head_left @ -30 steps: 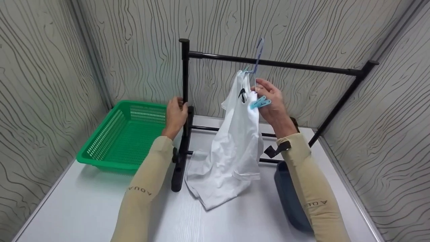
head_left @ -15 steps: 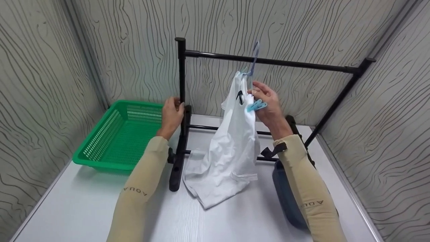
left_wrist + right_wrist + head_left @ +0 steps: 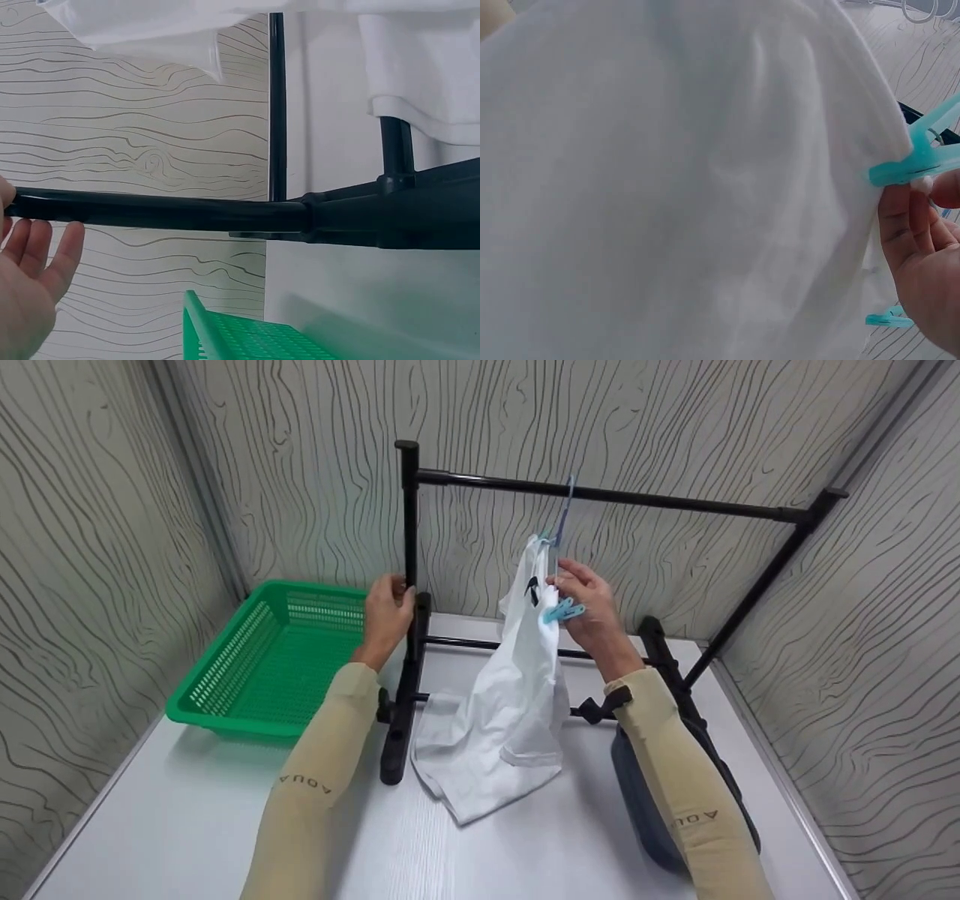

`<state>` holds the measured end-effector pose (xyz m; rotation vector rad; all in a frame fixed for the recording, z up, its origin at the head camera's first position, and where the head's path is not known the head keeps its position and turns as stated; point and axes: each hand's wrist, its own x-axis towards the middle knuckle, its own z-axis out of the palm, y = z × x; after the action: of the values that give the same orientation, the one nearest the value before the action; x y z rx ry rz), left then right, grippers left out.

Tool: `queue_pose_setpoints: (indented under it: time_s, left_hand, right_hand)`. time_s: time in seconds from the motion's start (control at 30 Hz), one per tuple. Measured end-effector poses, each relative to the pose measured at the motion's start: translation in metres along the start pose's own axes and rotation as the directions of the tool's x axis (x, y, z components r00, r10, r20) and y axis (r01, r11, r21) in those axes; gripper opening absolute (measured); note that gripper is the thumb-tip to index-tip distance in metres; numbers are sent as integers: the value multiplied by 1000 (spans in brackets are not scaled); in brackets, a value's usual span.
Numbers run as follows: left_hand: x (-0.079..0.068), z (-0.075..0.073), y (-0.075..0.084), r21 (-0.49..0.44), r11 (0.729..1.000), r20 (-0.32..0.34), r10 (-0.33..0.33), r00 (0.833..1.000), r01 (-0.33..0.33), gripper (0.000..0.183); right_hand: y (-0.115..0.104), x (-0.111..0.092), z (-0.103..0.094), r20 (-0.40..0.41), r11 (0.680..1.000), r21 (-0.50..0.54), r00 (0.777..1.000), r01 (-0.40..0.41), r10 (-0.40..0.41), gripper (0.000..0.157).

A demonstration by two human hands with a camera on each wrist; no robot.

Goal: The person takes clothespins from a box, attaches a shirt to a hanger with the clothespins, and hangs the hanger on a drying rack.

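A white T-shirt [image 3: 517, 682] hangs from a blue clothes hanger [image 3: 561, 521], its lower part lying on the table. The hanger's hook is at the top bar of the black garment rack [image 3: 487, 484]; it looks hooked over the bar. My right hand [image 3: 592, 604] pinches the hanger's near end by the shirt's shoulder. Next to those fingers a turquoise clothespin [image 3: 911, 165] clips the shirt; another clothespin [image 3: 889, 319] shows lower down in the right wrist view. My left hand [image 3: 388, 611] holds the rack's left upright, thumb and fingers on either side of the post [image 3: 165, 210].
A green plastic basket [image 3: 187, 690] stands left of the rack. At the right, a dark blue basin [image 3: 641, 795] sits partly under my right forearm. Patterned wall panels [image 3: 300, 450] close in the white table [image 3: 187, 825] behind and on both sides.
My right hand has lowered the hanger and shirt, moving slightly left, so the hook comes down from above the top bar onto its level. The left hand stays on the post.
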<state>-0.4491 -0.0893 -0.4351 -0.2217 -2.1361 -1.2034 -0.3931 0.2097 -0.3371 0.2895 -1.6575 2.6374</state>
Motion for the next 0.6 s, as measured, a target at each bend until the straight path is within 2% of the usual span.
queue_pose_setpoints:
  time_s: [0.13, 0.3, 0.47, 0.6]
  left_hand:
    - [1, -2, -1, 6, 1000, -9, -8, 1000, 8, 21]
    - [1, -5, -2, 8, 1000, 4, -18, 1000, 18, 21]
    - [1, -7, 0, 6, 999, 38, -32, 999, 32, 20]
    - [1, -11, 5, 21, 999, 87, -43, 995, 42, 21]
  right_hand:
    - [2, 1, 1, 3, 1000, 3, 1000, -10, 10, 52]
    - [7, 1, -1, 5, 999, 5, 999, -40, 40, 41]
    - [8, 0, -5, 8, 999, -14, 999, -50, 50, 36]
    - [4, -2, -12, 8, 997, -71, 999, -38, 39, 33]
